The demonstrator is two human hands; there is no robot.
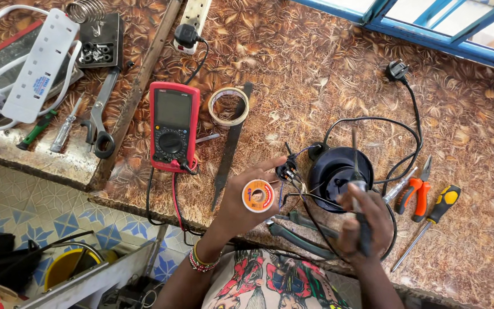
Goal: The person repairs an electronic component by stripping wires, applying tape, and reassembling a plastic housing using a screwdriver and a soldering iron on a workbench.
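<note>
My left hand (241, 209) holds a small spool of solder wire (258, 195) with an orange label, index finger stretched toward a small black connector with wires (287, 170). My right hand (366, 223) grips a soldering iron (357, 171), its tip pointing up over a round black appliance base (331, 171) lying on the patterned brown worktop (315, 74). Black wires run from the base toward both hands.
A red multimeter (173, 127), a tape roll (228, 106) and a dark flat file (231, 146) lie left of centre. Orange pliers (417, 191), a yellow-black screwdriver (430, 224) and a black plug (397, 70) lie at the right. White power strip (40, 64), scissors (99, 117) and screwdrivers sit far left.
</note>
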